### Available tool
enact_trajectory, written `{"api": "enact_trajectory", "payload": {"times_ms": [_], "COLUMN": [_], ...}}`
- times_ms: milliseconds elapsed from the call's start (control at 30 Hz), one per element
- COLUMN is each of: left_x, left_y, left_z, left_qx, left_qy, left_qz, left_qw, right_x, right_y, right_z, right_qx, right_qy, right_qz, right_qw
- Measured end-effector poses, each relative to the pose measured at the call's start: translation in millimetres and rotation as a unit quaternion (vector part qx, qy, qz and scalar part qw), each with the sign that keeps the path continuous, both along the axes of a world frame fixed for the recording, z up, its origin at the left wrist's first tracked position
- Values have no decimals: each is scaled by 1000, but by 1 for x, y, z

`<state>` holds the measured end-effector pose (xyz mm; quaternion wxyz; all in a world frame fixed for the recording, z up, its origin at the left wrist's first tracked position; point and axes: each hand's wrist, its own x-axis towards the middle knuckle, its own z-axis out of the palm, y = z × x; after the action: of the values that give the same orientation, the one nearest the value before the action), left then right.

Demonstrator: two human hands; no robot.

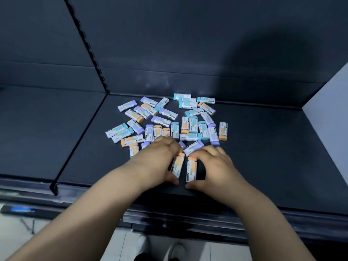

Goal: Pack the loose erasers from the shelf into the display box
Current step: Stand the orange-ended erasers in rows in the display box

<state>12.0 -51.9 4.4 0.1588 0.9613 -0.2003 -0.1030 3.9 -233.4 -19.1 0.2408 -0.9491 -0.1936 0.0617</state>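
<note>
— Dozens of loose erasers (pixel 185 125) were on the shelf (pixel 263 157), correct?

— Confirmed. They lay scattered across the middle of the dark shelf, between the back panel (pixel 188 44) and the front edge. All had white sleeves with orange, teal or lilac ends. Several overlapped or touched.

— Position of the hands?

— Both reached in over the front edge, at the near side of the heap. The left hand (pixel 162 159) pinched an orange-tipped eraser (pixel 178 165) end to end, with the fingers curled over its far end and the thumb at its near end. The right hand (pixel 212 166) gripped a second orange-tipped eraser (pixel 191 169) in the same manner.

— Relation of the two held pieces?

— They were side by side with orange ends pointing away from the person, and a narrow gap lay between them. Both were low over the shelf near its front edge. Whether they rested on the surface could not be determined.

— Surroundings?

— A black divider rail (pixel 81 140) ran along the left of the bay and a pale side panel (pixel 331 113) closed the right. Below the shelf, light floor tiles (pixel 116 245) and the toes of pale shoes (pixel 175 249) were recorded.
</note>
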Motion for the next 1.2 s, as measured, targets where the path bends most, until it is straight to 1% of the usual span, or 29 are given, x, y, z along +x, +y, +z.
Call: {"api": "enact_trajectory", "payload": {"times_ms": [167,367,533,633,733,867,1000,1200], "left_x": [-18,-41,-55,-67,-80,-89,-88,-70], "left_y": [18,73,149,208,273,338,375,402], "left_z": [3,14,23,27,28,32,39,43], "left_qx": [-71,-147,-127,-106,-77,-48,-53,-66], "left_qy": [-47,-73,-105,-135,-157,-167,-162,-172], "left_qz": [53,88,76,63,58,57,60,78], "left_qw": [995,983,983,983,983,983,983,980], "right_x": [-2,-15,-30,-42,-53,-61,-59,-32], "right_y": [17,65,138,198,269,340,375,405], "right_z": [14,35,42,41,41,44,50,56], "right_qx": [40,78,74,69,64,47,52,53], "right_qy": [-32,-63,-96,-89,-100,-121,-119,-123], "right_qz": [17,34,25,18,25,37,44,67], "right_qw": [999,994,992,993,993,991,991,989]}}
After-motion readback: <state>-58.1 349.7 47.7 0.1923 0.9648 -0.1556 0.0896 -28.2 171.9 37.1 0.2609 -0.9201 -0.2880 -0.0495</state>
